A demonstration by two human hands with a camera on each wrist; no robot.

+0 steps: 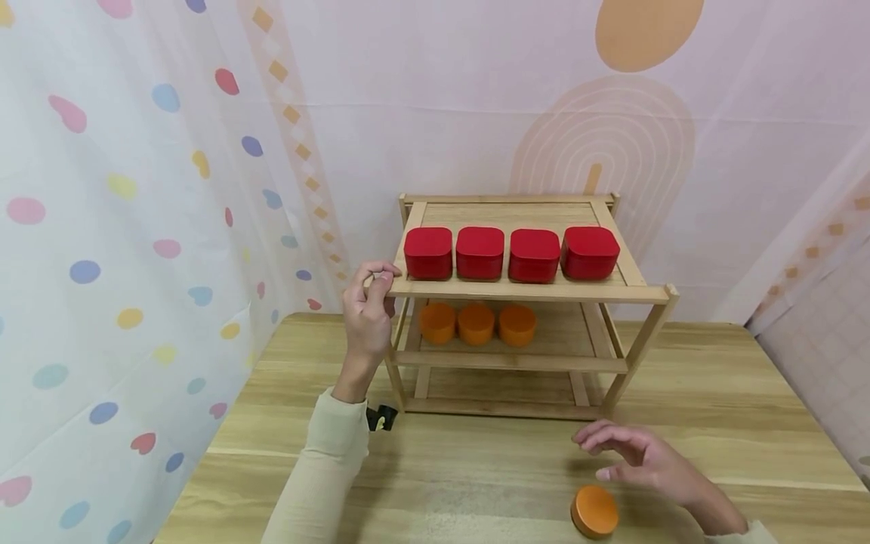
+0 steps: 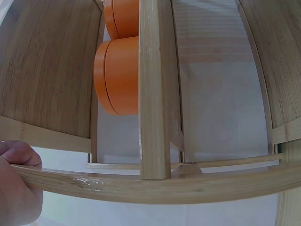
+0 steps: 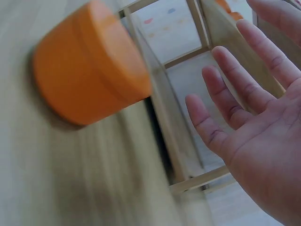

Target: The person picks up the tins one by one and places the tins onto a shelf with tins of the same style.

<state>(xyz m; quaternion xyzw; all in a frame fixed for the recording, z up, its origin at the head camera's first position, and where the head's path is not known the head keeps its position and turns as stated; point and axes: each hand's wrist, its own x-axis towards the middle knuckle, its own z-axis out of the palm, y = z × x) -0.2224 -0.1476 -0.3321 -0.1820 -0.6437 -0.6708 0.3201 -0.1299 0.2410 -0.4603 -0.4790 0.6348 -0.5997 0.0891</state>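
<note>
My left hand (image 1: 369, 316) grips the front left corner of a wooden three-tier shelf (image 1: 530, 290); in the left wrist view its curled fingers (image 2: 21, 155) wrap a wooden bar. My right hand (image 1: 639, 457) hovers over the table, fingers spread and relaxed, holding nothing. An orange round lidded container (image 1: 594, 511) stands on the table just below it, apart from the hand. The right wrist view shows this orange container beside the open palm (image 3: 263, 146). Several red lidded boxes (image 1: 480, 253) line the top tier. Three more orange containers (image 1: 476, 324) sit on the middle tier, toward its left.
The shelf stands at the back of a wood-grain table (image 1: 462, 483). A patterned curtain (image 1: 435, 136) hangs behind it and along the left side. A small black object (image 1: 382, 418) shows by the left wrist, near the shelf's front left leg.
</note>
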